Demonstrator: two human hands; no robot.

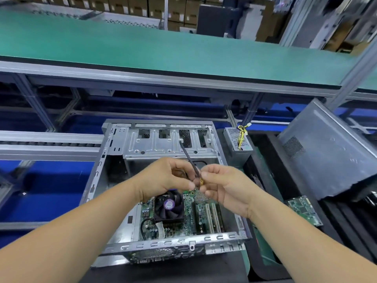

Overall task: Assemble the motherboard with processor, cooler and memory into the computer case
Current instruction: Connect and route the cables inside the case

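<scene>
Both hands point(195, 182) pinch black cable point(188, 158) above motherboard point(189, 211) in case point(114, 139).

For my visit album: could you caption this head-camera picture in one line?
Both hands, left and right, pinch a black cable above the open computer case, motherboard and cooler inside.
</scene>
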